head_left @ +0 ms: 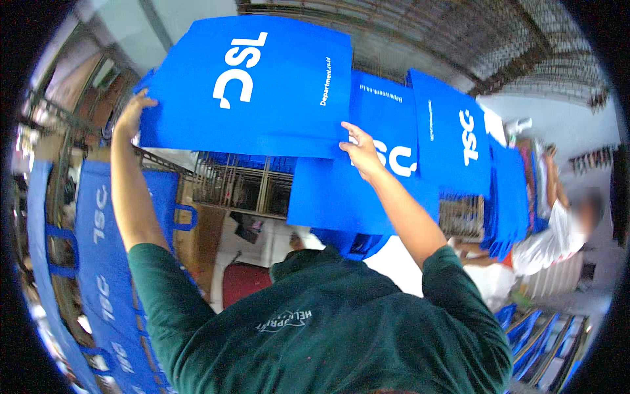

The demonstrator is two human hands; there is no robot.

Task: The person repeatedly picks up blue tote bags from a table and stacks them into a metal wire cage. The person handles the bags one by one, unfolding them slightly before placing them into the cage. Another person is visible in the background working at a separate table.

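— Workshop, crowded. Metal racking across the far side, rows of blue bags down the left, slatted wire rack below the work.
— Main item?
— One blue sheet, held up above the rack, left of centre and toward the far side. Broad, near rectangular; bright cobalt, matte, fabric-like. Face smooth, far edge bowed, far left corner bunched.
— Neighbours?
— Second sheet, same blue, just right and nearer, partly behind the first. Third sheet further right. Co-worker in white, far right.
— Hands?
— Left hand gripping the sheet's left edge, thumb over the face. Right hand at the right edge, thumb and forefinger parted; cannot tell whether it pinches.
— Smallest detail?
— Print, white: bold sideways lettering mid-face, then one thin line near the right edge.
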